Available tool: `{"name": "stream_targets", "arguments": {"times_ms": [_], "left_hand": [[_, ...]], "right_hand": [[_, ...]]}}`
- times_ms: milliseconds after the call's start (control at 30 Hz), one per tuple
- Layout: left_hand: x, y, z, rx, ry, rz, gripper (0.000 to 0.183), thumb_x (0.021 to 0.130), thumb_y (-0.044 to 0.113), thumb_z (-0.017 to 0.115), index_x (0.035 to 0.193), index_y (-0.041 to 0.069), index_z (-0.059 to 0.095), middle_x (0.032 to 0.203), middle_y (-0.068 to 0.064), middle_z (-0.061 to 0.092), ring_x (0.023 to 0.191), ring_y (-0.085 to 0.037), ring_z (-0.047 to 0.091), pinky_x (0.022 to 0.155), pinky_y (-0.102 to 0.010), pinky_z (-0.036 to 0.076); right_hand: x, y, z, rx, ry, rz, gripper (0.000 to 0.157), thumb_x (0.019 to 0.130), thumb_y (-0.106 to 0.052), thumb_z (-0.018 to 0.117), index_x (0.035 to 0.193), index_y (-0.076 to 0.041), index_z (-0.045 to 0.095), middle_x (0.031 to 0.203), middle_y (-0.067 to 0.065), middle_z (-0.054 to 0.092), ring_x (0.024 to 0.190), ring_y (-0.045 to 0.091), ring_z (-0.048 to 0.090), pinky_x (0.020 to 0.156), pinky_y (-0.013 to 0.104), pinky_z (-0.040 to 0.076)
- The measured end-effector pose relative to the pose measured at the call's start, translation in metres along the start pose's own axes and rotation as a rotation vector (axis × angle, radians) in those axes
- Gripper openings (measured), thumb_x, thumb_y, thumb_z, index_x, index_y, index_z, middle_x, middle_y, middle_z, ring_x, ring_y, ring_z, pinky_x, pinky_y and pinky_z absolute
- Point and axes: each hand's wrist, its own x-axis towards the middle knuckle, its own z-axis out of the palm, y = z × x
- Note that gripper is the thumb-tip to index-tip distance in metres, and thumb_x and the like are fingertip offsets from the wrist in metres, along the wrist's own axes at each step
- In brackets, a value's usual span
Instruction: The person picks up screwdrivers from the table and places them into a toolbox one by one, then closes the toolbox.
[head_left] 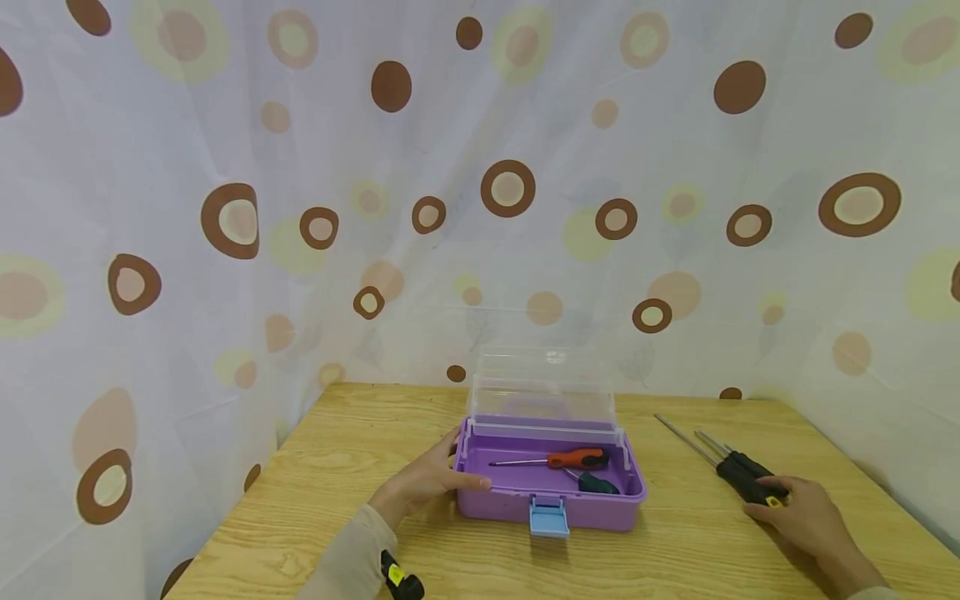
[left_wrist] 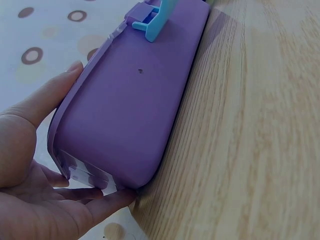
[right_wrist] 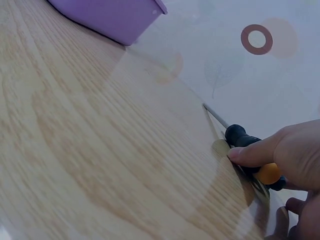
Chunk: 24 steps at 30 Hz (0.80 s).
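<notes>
A purple toolbox stands on the table with its clear lid raised and its light blue latch hanging at the front. My left hand holds the box's left end, thumb at the front rim and fingers against the end wall. Inside lie an orange-and-black screwdriver and a dark green-handled screwdriver. To the right of the box, my right hand grips a long black-handled screwdriver by its yellow-marked handle end. Close behind it lies at least one more dark-handled screwdriver, partly hidden.
The wooden table carries everything. A spotted curtain hangs behind and on both sides of it. A black strap with a yellow mark is on my left wrist.
</notes>
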Motion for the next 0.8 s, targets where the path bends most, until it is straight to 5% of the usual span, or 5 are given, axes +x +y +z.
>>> {"name": "stream_targets", "arguments": {"times_ms": [800], "left_hand": [[-0.002,0.002,0.0,-0.014,-0.007,-0.002,0.12,0.081,0.018,0.09,0.168,0.014,0.008,0.164,-0.027,0.022,0.143,-0.048,0.035,0.116,-0.06,0.03]], "right_hand": [[-0.0006,-0.0015,-0.0022,-0.077,-0.003,0.065,0.065,0.096,-0.044,0.073,0.113,0.019,0.067,0.133,0.054,0.038,0.118,0.071,0.037,0.092,0.077,0.04]]}}
